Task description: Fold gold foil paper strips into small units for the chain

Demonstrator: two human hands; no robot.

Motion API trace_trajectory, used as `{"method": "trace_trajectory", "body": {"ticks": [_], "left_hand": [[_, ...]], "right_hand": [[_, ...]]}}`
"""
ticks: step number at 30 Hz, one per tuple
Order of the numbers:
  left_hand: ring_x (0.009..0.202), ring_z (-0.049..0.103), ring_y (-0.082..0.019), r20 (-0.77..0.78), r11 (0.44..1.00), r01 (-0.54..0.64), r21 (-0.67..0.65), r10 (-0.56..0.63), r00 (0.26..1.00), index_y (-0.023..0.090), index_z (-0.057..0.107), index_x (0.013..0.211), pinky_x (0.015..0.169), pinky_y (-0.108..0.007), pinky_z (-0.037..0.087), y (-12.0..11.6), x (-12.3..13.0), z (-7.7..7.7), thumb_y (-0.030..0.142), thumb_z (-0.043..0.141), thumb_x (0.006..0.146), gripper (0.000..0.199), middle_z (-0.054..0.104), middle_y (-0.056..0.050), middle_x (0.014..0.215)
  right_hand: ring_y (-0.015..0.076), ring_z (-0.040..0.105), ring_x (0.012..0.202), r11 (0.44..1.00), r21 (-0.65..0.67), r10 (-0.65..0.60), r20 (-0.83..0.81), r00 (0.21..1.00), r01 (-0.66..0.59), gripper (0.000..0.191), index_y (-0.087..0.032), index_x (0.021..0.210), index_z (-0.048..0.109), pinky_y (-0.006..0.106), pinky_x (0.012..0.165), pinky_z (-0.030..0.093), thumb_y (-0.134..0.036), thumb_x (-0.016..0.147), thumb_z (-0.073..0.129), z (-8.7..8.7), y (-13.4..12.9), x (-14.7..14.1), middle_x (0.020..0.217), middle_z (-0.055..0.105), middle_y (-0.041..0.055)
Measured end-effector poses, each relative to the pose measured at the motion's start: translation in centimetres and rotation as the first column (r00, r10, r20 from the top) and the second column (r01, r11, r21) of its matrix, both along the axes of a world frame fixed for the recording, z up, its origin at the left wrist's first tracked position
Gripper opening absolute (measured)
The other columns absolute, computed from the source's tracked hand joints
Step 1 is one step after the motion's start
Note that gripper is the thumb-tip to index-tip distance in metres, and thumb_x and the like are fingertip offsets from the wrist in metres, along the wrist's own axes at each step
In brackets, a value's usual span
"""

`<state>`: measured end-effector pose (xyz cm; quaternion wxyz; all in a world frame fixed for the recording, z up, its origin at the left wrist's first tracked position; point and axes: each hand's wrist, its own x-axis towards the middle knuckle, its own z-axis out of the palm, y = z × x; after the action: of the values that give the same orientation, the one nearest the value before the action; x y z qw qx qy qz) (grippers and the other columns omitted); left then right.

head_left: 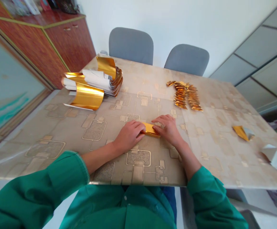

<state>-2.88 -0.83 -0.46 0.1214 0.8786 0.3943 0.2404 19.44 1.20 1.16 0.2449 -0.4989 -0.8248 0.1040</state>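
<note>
A strip of folded gold foil paper [149,128] lies low over the table in front of me, held at both ends. My left hand [131,135] is closed on its left end, with the fingers curled together. At the right end, my right hand [167,128] grips it between thumb and fingers. The part of the strip under my fingertips is hidden. Farther back on the right, folded gold pieces [185,93] lie in two overlapping rows. A stack of gold and white foil sheets [100,81] sits at the back left, some sheets curling up.
A patterned cloth covers the table [119,149]. Two grey chairs [131,45] stand behind it against the wall. Loose gold paper [242,132] and a white scrap [275,157] lie on the right. A reddish wooden cabinet [67,44] stands at the far left.
</note>
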Motion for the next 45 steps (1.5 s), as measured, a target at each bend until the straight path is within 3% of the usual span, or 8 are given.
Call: {"method": "trace_trajectory", "body": {"ticks": [4,6,9,13,21,29,32,45], "left_hand": [[0.094,0.058,-0.021,-0.006,0.999,0.023,0.036,-0.023,1.0,0.017,0.06,0.088,0.086,-0.034,0.046,0.0,-0.1,-0.2,0.015,0.059,0.092,0.005,0.067,-0.004,0.096],[0.091,0.057,-0.021,-0.034,0.996,0.035,0.076,-0.033,0.999,0.016,0.06,0.086,0.083,-0.034,0.045,0.0,-0.1,-0.1,0.016,0.057,0.093,0.008,0.067,-0.005,0.094],[0.086,0.056,-0.021,-0.086,0.988,0.051,0.147,-0.039,0.996,0.016,0.061,0.084,0.081,-0.034,0.044,-0.1,0.0,0.2,0.016,0.054,0.095,0.013,0.066,-0.005,0.088],[0.082,0.054,-0.021,-0.143,0.973,0.062,0.222,-0.03,0.989,0.016,0.063,0.081,0.08,-0.034,0.044,-0.4,0.0,0.5,0.017,0.049,0.097,0.021,0.064,-0.005,0.083],[0.095,0.058,-0.021,-0.142,0.978,0.147,0.148,-0.126,0.982,0.02,0.068,0.106,0.097,-0.041,0.042,-1.0,-0.2,0.7,0.026,0.054,0.096,0.018,0.067,-0.006,0.101],[0.106,0.057,-0.026,-0.214,0.983,0.138,0.119,-0.11,0.971,0.02,0.067,0.112,0.107,-0.053,0.036,-2.3,-0.3,0.9,0.034,0.061,0.092,0.025,0.064,-0.009,0.112],[0.104,0.058,-0.026,-0.234,0.987,0.121,0.11,-0.092,0.968,0.019,0.066,0.114,0.108,-0.053,0.036,-2.7,-0.2,1.0,0.035,0.064,0.09,0.029,0.063,-0.01,0.111],[0.099,0.058,-0.025,-0.271,0.99,0.087,0.114,-0.053,0.961,0.017,0.066,0.114,0.111,-0.056,0.033,-3.4,0.1,1.1,0.037,0.065,0.089,0.032,0.062,-0.008,0.102]], "right_hand": [[0.0197,0.056,0.086,0.999,-0.046,0.031,0.041,0.999,-0.029,0.007,-0.025,0.083,0.071,0.038,0.087,0.034,-0.023,0.088,0.069,-0.2,-0.3,-0.5,0.083,0.069,0.0007],[0.0192,0.056,0.085,0.996,-0.086,0.029,0.022,0.999,-0.027,0.003,-0.025,0.087,0.071,0.036,0.083,0.035,-0.028,0.088,0.07,-0.4,-0.5,-0.4,0.084,0.069,0.0009],[0.0194,0.055,0.085,0.992,-0.123,-0.018,-0.009,1.0,0.017,0.015,-0.024,0.094,0.069,0.034,0.08,0.036,-0.035,0.085,0.074,-0.6,-0.5,-0.2,0.09,0.068,0.0021],[0.0171,0.054,0.075,0.988,-0.151,-0.051,-0.077,0.996,0.039,0.012,-0.022,0.077,0.065,0.032,0.075,0.036,-0.026,0.082,0.075,-0.7,-0.4,-0.3,0.077,0.066,-0.0003],[0.0187,0.056,0.079,0.998,-0.001,-0.064,-0.092,0.994,0.064,0.013,-0.023,0.076,0.065,0.035,0.081,0.035,-0.024,0.088,0.068,0.1,-0.4,-0.3,0.076,0.068,0.0001],[0.0176,0.057,0.078,0.993,-0.118,0.024,-0.059,0.998,-0.031,0.002,-0.023,0.088,0.061,0.033,0.08,0.037,-0.022,0.09,0.061,0.4,-1.1,0.1,0.082,0.068,0.0002],[0.0201,0.058,0.086,0.991,-0.129,0.035,0.004,0.999,-0.034,0.011,-0.025,0.097,0.065,0.034,0.081,0.035,-0.021,0.087,0.066,0.1,-1.4,0.3,0.089,0.071,0.0011],[0.0181,0.058,0.084,0.994,-0.094,0.051,0.046,0.998,-0.047,0.011,-0.026,0.079,0.069,0.035,0.084,0.029,-0.018,0.087,0.068,0.0,-2.1,0.5,0.08,0.071,-0.002]]}}
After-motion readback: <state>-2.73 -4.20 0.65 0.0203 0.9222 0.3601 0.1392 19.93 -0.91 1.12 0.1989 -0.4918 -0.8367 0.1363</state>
